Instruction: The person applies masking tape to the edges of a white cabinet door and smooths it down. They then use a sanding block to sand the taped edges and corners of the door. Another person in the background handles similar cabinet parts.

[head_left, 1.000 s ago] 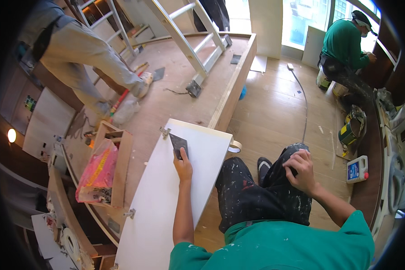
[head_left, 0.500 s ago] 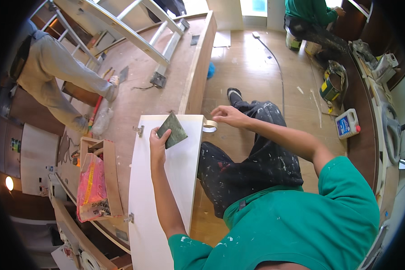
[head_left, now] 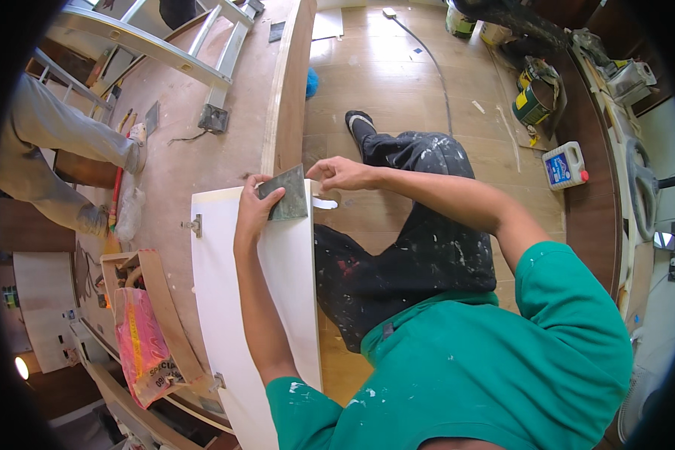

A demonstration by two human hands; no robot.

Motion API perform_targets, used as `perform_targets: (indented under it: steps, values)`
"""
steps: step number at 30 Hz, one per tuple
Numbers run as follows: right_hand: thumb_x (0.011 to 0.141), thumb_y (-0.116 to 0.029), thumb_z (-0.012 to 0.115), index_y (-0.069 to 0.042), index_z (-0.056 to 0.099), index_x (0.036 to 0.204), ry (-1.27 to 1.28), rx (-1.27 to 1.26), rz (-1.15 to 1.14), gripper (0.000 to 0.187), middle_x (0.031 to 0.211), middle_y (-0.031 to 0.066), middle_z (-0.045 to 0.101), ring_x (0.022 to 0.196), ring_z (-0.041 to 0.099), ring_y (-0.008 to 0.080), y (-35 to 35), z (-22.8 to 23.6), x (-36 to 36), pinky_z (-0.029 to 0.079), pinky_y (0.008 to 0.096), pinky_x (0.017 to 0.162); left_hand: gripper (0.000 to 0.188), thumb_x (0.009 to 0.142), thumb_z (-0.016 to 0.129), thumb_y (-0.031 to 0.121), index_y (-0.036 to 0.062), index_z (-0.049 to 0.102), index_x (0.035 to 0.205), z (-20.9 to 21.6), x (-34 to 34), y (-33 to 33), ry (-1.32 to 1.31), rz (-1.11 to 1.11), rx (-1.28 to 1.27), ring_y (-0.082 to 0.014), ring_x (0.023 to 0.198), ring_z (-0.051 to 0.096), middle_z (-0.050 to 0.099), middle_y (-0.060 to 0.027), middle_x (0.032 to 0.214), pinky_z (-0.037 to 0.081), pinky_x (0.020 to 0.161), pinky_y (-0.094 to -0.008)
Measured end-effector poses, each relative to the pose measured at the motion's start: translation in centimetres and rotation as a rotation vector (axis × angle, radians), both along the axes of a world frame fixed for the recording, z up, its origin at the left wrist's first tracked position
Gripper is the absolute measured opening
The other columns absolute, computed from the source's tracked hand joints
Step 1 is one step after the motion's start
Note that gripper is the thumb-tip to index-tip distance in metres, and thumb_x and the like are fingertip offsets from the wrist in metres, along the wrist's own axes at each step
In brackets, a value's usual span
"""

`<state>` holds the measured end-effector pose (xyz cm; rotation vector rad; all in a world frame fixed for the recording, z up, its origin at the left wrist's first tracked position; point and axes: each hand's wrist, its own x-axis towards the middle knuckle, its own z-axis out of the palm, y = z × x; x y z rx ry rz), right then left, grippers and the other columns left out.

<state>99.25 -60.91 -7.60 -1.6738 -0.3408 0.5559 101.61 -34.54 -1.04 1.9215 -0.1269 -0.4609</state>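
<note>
My left hand (head_left: 254,208) grips a thin, dark grey-green square plate (head_left: 288,198), thumb on its face. The plate is tilted over the corner of a white board (head_left: 236,247) with metal hinges (head_left: 195,225) on its left side. My right hand (head_left: 343,174) is at the plate's right edge, its fingers bent and drawn together; what they pinch, if anything, is hidden. Just below these fingers, a curled white strip (head_left: 324,203) shows beside the board's right edge. I cannot tell whether my right fingers touch it.
A raised wooden platform (head_left: 180,161) bears a ladder (head_left: 150,49) and a wooden box (head_left: 169,319) with a pink bag (head_left: 139,341). Another person's legs (head_left: 67,127) are at the left. A white jug (head_left: 565,166) and paint cans (head_left: 534,101) stand at the right.
My left hand has turned the plate and brought it to the board's corner. My right hand has come closer to the plate. The round white loop now shows as a smaller curled piece.
</note>
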Motion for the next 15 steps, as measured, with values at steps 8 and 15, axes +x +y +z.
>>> perform_targets:
  steps: [8,15]
  values:
    - [0.088,-0.043,0.073,0.0,0.075,0.099,-0.198,-0.206,-0.092,0.045,0.086,0.0133,0.075,0.082,0.071,0.0253,0.9,0.7,0.6,0.054,0.0369,0.077,0.053,0.079,0.085,0.035,0.002,0.062,0.113,-0.7,0.1,-0.9,-0.266,0.047,0.342,-0.0241,0.087,0.068,0.07,-0.0149,0.098,0.053,0.078,-0.0349]
    - [0.087,-0.034,0.073,0.0,0.076,0.087,-0.039,-0.207,-0.109,0.034,0.071,0.009,0.07,0.07,0.066,0.0191,0.6,1.5,0.5,0.051,0.0348,0.067,0.054,0.077,0.083,0.037,0.0028,0.067,0.116,-0.4,-1.0,-2.8,-0.408,0.016,0.449,-0.0301,0.1,0.067,0.07,-0.0176,0.107,0.052,0.088,-0.0379]
